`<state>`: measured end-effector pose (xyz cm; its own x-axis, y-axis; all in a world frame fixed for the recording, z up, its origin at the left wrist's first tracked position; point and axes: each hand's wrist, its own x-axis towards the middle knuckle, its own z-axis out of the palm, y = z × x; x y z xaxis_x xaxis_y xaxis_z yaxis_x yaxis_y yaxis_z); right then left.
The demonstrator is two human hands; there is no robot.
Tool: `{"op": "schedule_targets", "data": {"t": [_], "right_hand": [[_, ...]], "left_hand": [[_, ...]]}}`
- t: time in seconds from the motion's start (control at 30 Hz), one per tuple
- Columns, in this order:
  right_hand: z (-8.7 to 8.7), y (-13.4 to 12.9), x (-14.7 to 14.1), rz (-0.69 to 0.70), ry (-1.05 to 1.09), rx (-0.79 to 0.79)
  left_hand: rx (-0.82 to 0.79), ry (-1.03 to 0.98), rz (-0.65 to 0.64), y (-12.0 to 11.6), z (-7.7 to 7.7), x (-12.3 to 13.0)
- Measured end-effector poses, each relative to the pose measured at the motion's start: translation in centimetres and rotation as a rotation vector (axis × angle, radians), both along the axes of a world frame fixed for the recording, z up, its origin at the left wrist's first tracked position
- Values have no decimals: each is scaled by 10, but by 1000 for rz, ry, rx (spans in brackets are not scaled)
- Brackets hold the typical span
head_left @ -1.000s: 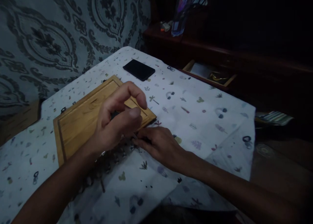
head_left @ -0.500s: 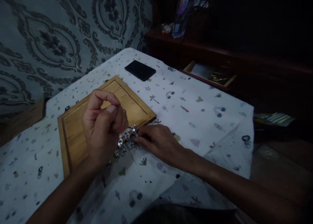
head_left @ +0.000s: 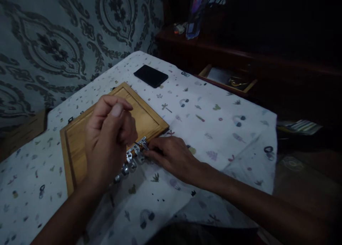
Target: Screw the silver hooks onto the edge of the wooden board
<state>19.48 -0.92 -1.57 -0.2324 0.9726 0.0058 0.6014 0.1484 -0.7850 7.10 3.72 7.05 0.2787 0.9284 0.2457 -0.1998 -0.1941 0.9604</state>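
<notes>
A wooden panel (head_left: 144,113) with a raised border lies on the table. Along its near edge runs a shiny metal hook rail (head_left: 130,156) with several hooks. My left hand (head_left: 110,131) is raised over the panel with fingers curled. From beneath it a thin dark tool shaft (head_left: 137,144) reaches toward the rail's right end; the rest of the tool is hidden by the hand. My right hand (head_left: 171,154) rests at the panel's near right corner, thumb and fingers closed on the rail's end hook.
A black phone (head_left: 151,76) lies beyond the panel on the patterned tablecloth (head_left: 208,106). Behind the table, a dark cabinet has an open drawer (head_left: 227,79). A clear bottle (head_left: 193,20) stands on top. Cardboard (head_left: 25,132) is at the left by the patterned wall.
My left hand has turned slightly, and its thumb has shifted from the index fingertip. My right hand stays at the rail's end. The whole view has shifted a little.
</notes>
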Motion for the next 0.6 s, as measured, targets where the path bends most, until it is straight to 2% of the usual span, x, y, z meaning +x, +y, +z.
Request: {"op": "schedule_targets", "data": {"t": [0.17, 0.6], "right_hand": [[-2, 0, 0, 0, 11, 7], [-5, 0, 0, 5, 25, 30]], "left_hand": [[-7, -28, 19, -4, -8, -9], [15, -68, 213, -9, -5, 2]]}}
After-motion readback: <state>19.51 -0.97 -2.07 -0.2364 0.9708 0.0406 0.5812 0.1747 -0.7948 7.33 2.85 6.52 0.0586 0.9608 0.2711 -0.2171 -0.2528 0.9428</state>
